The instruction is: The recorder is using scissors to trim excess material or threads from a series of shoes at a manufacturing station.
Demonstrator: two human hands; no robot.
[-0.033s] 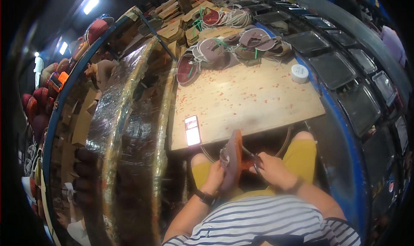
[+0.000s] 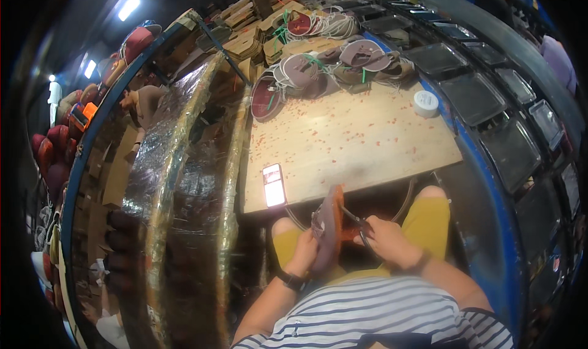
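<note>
Holding sandal sole (image 2: 331, 226) upright in left hand (image 2: 304, 251) grip | right hand (image 2: 386, 239) clenched on scissors (image 2: 355, 220) beside sole

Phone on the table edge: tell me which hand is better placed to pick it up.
Left, probably. The phone lies at the table's near left edge, just above the left hand, which holds the sandal sole. The right hand grips scissors, farther away.

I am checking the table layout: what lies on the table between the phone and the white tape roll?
In the head view, only bare wooden tabletop with small red scraps lies between the phone and the tape roll.
</note>
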